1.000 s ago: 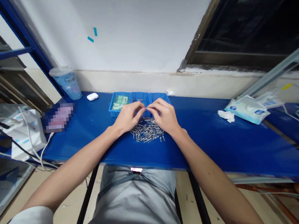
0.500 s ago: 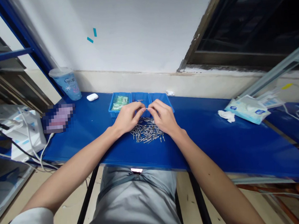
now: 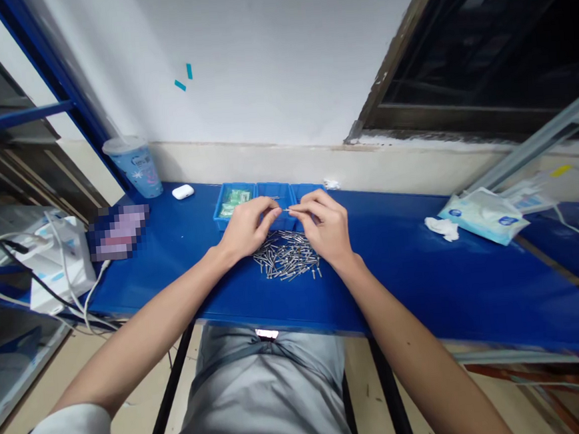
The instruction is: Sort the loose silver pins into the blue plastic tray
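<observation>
Apparently working a thin piece [image 3: 285, 209] pinched between left hand [image 3: 249, 228] and right hand [image 3: 329, 226], toward counter's [image 3: 414, 267] back edge; probably needing steadiness.

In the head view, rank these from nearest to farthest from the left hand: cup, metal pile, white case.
From the left hand:
1. Metal pile: right beside it, on the right, toward the person.
2. White case: to its left, toward the wall.
3. Cup: farther left, near the wall.
</observation>
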### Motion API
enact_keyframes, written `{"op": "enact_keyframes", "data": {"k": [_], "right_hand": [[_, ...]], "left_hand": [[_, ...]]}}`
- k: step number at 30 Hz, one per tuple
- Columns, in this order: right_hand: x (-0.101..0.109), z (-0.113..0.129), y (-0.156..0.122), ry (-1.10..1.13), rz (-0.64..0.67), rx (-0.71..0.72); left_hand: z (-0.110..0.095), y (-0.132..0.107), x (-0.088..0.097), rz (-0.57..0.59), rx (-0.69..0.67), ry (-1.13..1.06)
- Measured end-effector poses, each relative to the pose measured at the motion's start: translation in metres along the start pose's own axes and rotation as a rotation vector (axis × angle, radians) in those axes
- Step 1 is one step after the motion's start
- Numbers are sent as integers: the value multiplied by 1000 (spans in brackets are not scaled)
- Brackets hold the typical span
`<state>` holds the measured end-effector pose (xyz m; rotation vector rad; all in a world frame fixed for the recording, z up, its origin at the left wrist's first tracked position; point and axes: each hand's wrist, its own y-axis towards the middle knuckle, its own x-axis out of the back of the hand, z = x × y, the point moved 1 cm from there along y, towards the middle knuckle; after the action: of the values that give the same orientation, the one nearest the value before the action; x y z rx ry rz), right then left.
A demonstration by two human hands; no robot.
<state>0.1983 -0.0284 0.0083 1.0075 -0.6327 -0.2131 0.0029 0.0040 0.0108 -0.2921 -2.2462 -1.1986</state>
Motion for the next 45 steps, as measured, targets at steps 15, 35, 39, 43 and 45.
{"op": "enact_keyframes", "data": {"k": [15,35,39,43,45], "right_hand": [[22,0,2,-190,-263,-84],[7,-4,3,-271,124,-66],[1,-4,-1,-268,214,-56],[1,-8,-5,-263,250,-116],[2,-9,-6,-254,280,-124]], "left_hand": [[-1,-1,5,42,44,66],[5,-11,-23,547,235,421],[6,-12,-24,546,224,420],[8,-12,-24,540,231,413],[8,-12,-24,536,226,411]]}}
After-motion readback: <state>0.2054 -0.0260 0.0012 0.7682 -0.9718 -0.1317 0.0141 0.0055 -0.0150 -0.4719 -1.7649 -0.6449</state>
